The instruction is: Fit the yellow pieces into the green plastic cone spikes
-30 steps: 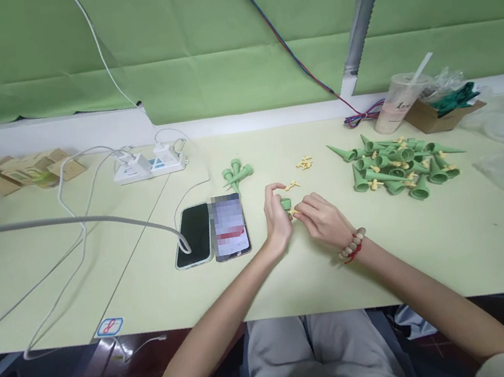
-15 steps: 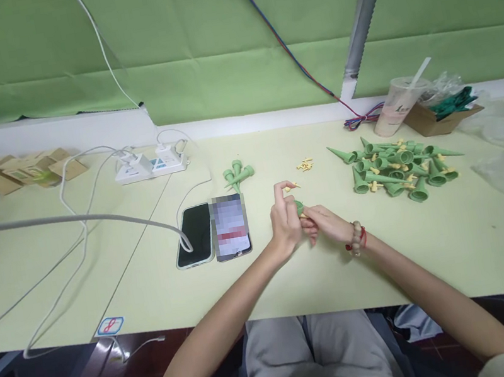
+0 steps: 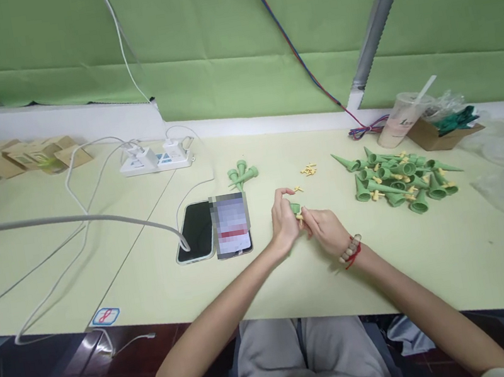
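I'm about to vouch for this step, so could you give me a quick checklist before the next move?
1. Green cone held in the left hand: ok.
2. Right hand at the yellow piece beside the cone: ok.
3. Yellow piece firmly joined to the cone: cannot tell; the hands partly cover them.
4. Loose yellow pieces lying beyond the hands: ok.
5. Drink cup clear of both hands: ok.

Left of left hand: blocked by lit phone, then by dark phone and overlapping grey cable.
Right hand to cone pile: open over bare tabletop.
Beyond hands: passable between small cone cluster and yellow pieces.
Behind cone pile: barred by drink cup and carton.
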`<state>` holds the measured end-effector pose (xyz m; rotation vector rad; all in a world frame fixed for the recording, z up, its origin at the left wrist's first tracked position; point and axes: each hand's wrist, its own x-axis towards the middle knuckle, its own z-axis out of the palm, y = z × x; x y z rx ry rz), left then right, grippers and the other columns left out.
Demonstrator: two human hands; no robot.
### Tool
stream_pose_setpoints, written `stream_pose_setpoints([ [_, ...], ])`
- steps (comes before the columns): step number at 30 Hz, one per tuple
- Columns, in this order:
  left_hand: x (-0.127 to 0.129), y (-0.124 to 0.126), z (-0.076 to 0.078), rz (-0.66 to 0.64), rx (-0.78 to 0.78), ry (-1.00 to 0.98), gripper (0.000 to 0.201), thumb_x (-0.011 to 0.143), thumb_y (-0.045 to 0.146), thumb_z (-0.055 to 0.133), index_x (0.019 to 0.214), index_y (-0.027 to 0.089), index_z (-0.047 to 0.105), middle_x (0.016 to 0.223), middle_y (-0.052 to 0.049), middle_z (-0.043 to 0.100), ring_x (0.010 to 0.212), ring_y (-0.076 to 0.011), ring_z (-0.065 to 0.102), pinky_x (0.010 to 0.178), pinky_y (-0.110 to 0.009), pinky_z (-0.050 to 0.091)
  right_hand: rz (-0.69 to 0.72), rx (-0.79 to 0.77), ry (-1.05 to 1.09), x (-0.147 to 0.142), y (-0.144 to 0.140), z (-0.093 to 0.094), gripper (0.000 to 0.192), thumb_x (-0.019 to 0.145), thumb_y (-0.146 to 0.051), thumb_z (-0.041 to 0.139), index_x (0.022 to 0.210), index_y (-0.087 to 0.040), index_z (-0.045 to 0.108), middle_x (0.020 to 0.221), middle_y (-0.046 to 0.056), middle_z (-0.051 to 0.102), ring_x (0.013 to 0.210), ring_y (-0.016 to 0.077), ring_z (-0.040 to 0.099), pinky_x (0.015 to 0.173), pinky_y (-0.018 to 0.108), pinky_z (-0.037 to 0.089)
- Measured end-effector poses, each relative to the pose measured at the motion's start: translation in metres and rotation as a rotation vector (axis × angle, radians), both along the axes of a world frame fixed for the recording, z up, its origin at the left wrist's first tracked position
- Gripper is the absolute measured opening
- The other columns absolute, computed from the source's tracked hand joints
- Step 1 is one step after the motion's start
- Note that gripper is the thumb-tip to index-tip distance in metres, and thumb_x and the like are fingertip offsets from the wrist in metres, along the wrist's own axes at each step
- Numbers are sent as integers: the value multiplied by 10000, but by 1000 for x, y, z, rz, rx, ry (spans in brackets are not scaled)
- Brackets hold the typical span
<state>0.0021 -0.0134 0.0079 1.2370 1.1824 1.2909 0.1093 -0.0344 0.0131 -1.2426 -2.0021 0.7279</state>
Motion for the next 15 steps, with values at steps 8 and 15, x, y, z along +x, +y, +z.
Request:
stream_pose_setpoints([
  [8, -6, -1, 7, -17, 248, 229, 216, 812, 232, 299, 973, 220, 442, 431, 89, 269, 385, -99, 278, 427, -208, 215, 147, -965, 775, -1, 2, 12, 358, 762, -468, 528, 574, -194, 397, 471, -101, 181, 371, 50, 248, 366, 175, 372],
  [15, -7, 8, 17, -34, 209, 205, 257, 826, 294, 328, 686, 180, 510, 719, -2, 530, 688, -111, 476, 636, -218, 371, 45, -655, 635, 6, 9, 8, 489, 811, -623, 311, 656, -183, 458, 493, -62, 320, 430, 92, 382, 440, 237, 414],
])
